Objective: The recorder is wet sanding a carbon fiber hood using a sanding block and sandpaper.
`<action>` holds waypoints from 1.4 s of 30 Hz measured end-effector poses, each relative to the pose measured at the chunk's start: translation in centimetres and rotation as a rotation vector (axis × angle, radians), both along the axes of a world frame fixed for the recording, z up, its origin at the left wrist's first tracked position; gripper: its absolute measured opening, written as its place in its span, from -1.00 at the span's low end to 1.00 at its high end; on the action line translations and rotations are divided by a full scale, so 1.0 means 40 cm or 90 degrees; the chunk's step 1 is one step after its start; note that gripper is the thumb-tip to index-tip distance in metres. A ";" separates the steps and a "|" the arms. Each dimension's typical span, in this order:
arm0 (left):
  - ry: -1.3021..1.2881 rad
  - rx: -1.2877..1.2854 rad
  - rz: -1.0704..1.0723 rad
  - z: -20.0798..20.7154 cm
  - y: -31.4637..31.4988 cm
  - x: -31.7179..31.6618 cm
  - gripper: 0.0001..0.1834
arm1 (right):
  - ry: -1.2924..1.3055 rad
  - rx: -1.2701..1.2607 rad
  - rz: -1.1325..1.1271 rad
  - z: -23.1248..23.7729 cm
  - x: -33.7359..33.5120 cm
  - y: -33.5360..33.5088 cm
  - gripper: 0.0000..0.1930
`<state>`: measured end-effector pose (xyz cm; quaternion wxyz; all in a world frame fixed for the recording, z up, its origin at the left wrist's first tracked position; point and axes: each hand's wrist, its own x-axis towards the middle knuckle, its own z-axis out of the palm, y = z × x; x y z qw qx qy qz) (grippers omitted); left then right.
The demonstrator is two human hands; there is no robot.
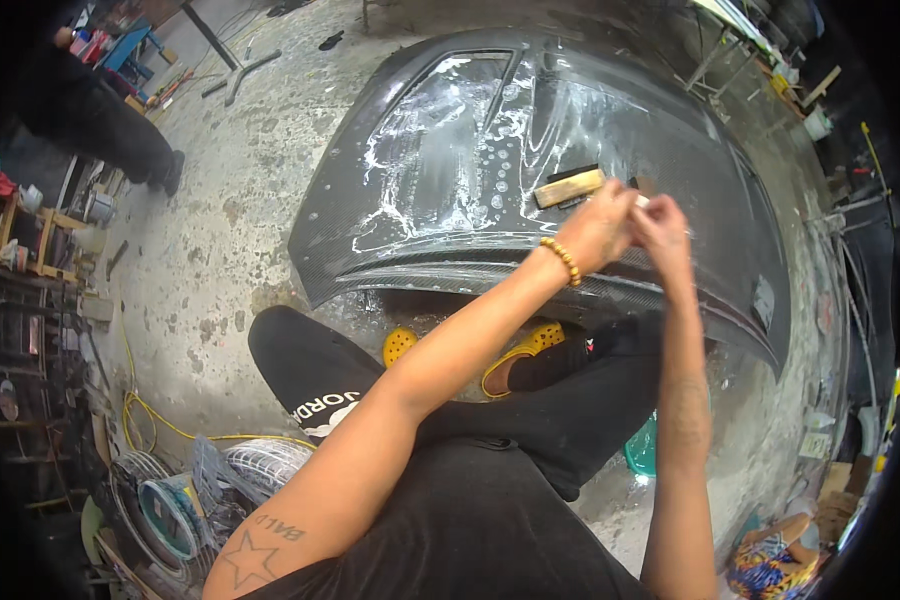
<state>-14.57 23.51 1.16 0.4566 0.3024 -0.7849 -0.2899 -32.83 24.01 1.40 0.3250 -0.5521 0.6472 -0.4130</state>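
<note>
White lettering runs across the left leg of my black trousers, left of centre in the frame. At upper centre spreads a wet, dark hood panel, its lower edge curving from side to side. On it lies a yellow-and-black block, long axis sloping up to the right. Just right of that, my left hand and right hand meet, fingers bent, at a small pale piece; I cannot tell which grips it.

In front of you lies a black carbon-fibre car hood, wet and streaked white; a tan-and-black block rests slantwise on it.
</note>
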 end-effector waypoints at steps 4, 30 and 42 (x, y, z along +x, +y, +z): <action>-0.022 0.008 0.212 -0.109 -0.034 0.262 -0.67 | -0.110 0.045 0.275 0.005 0.254 -0.041 -0.63; -0.274 -0.129 0.289 -0.334 -0.785 0.516 -0.64 | 0.553 -0.161 -0.251 -0.348 -0.339 0.029 -0.51; -0.090 0.119 0.135 -0.286 -0.471 0.535 -0.93 | 0.561 -0.138 -0.255 -0.354 -0.363 0.034 -0.52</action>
